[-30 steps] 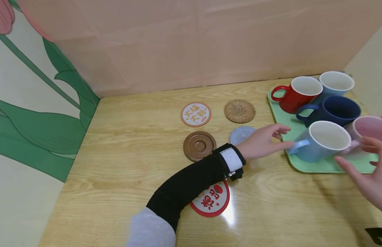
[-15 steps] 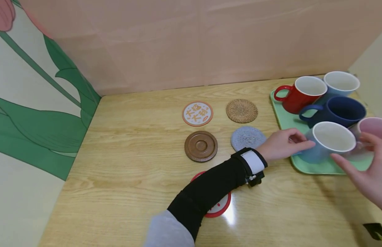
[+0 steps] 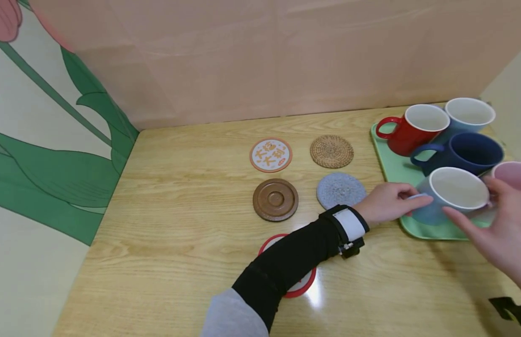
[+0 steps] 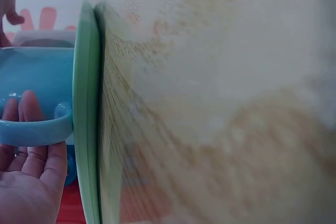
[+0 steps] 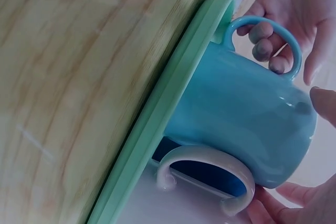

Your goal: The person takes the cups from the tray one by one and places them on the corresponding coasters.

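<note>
A light blue mug (image 3: pixel 450 196) with a white inside stands upright on the front of the green tray (image 3: pixel 433 231). My left hand (image 3: pixel 388 203) holds its handle (image 5: pixel 273 27), with fingertips through the loop in the right wrist view. My right hand (image 3: pixel 502 224) spans the mug's other side, thumb in front and fingers between it and the pink mug (image 3: pixel 513 174). The pink mug's handle (image 5: pixel 210 161) shows close to those fingers. Right behind the light blue mug is a dark blue mug (image 3: pixel 471 154).
A red mug (image 3: pixel 416 131) and another blue mug (image 3: pixel 468 117) stand at the tray's back. Left of it lie coasters: white-orange (image 3: pixel 270 154), woven (image 3: pixel 332 151), brown (image 3: pixel 275 200) and grey-blue (image 3: pixel 340 189). My left forearm partly covers a red-rimmed coaster (image 3: pixel 300 288).
My left hand has moved right and taken the light blue mug's handle. My right hand has come in leftward against the mug's side. The mug shows no clear move on the tray.
</note>
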`<state>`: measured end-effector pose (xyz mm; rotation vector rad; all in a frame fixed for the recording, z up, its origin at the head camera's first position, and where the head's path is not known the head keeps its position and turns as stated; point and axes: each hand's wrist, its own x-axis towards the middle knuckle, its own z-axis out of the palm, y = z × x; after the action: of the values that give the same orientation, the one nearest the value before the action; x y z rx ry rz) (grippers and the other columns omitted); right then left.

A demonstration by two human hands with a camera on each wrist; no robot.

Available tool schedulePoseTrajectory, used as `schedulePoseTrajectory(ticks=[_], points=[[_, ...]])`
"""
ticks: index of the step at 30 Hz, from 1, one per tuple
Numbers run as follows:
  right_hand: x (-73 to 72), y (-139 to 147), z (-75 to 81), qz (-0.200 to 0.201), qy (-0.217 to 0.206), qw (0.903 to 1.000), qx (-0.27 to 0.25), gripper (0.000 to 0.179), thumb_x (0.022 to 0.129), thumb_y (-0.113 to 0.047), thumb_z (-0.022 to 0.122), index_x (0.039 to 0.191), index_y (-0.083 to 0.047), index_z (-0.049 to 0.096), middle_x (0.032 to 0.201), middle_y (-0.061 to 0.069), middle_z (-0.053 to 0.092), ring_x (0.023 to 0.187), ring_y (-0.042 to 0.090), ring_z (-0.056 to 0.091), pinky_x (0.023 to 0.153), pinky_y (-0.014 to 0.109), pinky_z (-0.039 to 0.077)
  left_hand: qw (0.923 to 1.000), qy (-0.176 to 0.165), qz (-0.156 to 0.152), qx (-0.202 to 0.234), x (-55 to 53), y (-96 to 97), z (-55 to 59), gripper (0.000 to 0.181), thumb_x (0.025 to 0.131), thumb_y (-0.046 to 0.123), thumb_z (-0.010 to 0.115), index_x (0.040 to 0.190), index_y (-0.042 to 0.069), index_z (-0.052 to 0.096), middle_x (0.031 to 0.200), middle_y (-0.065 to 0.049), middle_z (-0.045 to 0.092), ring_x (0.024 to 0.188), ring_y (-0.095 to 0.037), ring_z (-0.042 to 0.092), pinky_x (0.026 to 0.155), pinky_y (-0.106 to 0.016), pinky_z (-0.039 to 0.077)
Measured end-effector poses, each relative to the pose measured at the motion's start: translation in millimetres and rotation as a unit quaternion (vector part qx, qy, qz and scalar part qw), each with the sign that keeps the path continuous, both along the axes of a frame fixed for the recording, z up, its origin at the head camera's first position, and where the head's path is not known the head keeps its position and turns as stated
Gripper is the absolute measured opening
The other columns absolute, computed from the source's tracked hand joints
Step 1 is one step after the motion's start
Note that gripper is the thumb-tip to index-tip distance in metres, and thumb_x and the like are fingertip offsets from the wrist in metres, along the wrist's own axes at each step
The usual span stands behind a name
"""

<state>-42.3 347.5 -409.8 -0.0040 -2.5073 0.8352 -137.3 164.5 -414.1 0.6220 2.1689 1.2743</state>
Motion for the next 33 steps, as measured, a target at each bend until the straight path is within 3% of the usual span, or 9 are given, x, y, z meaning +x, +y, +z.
schedulePoseTrajectory(ticks=[2,5,10,14,17,23,33], points=[[0.6,-2,2.2,-0.018,-0.034,0.9990,0.020,0.095,0.094,-0.060,0.062,0.144,0.016,0.035,0.123,0.043,0.040,0.109,0.055,0.035,0.110,0.044,0.023,0.9999,0.007,-0.006,-0.004,-0.3,-0.6,0.0,0.027,0.103,0.040,0.059,0.090,0.018,0.068,0.068,0.011,0.062,0.064,0.003,0.055,0.063,-0.010,0.041],[0.6,-3,4.9,-0.036,-0.065,0.9965,0.039,0.090,0.097,-0.053,0.062,0.147,0.015,0.031,0.128,0.043,0.038,0.116,0.058,0.033,0.105,0.061,0.023,0.9997,0.016,-0.014,-0.010,-0.3,0.4,0.2,0.030,0.104,0.040,0.057,0.089,0.018,0.071,0.067,0.010,0.061,0.063,0.003,0.054,0.061,-0.010,0.041],[-1.6,-3,6.6,-0.040,-0.063,0.9965,0.037,0.081,0.096,-0.041,0.068,0.144,0.015,0.033,0.127,0.043,0.040,0.117,0.058,0.034,0.102,0.062,0.022,0.9989,-0.030,-0.009,0.034,2.0,5.1,-0.6,0.032,0.105,0.031,0.059,0.085,0.010,0.073,0.067,0.009,0.063,0.057,0.000,0.057,0.059,-0.011,0.045],[-2.8,-4,10.1,-0.049,-0.089,0.9938,0.045,0.081,0.096,-0.037,0.070,0.146,0.014,0.032,0.129,0.044,0.040,0.119,0.058,0.033,0.106,0.063,0.021,0.9956,-0.069,-0.010,0.063,2.4,5.1,-0.3,0.038,0.105,0.029,0.058,0.076,0.005,0.063,0.061,0.003,0.054,0.053,-0.006,0.050,0.054,-0.013,0.041],[-3.7,-3,11.5,-0.042,-0.085,0.9944,0.045,0.080,0.095,-0.034,0.072,0.144,0.015,0.033,0.126,0.044,0.042,0.117,0.059,0.033,0.102,0.064,0.020,0.9973,-0.059,-0.017,0.040,1.0,5.1,0.4,0.040,0.106,0.033,0.055,0.077,0.007,0.061,0.062,0.003,0.048,0.058,-0.005,0.047,0.056,-0.014,0.037],[-5.3,-3,10.9,-0.022,-0.045,0.9983,0.030,0.081,0.094,-0.037,0.071,0.142,0.016,0.035,0.121,0.045,0.044,0.110,0.060,0.036,0.096,0.063,0.021,0.9992,-0.014,-0.033,-0.016,-1.6,8.2,0.8,0.035,0.108,0.038,0.048,0.097,0.014,0.072,0.084,0.007,0.059,0.079,-0.001,0.051,0.070,-0.009,0.038],[-4.8,-8,11.4,-0.041,-0.056,0.9971,0.033,0.087,0.096,-0.046,0.066,0.150,0.011,0.028,0.126,0.047,0.043,0.116,0.060,0.035,0.099,0.063,0.023,0.9980,0.029,-0.045,-0.033,-2.4,4.6,3.9,0.038,0.110,0.039,0.041,0.117,0.020,0.074,0.098,0.011,0.064,0.088,0.006,0.052,0.077,-0.007,0.037]])
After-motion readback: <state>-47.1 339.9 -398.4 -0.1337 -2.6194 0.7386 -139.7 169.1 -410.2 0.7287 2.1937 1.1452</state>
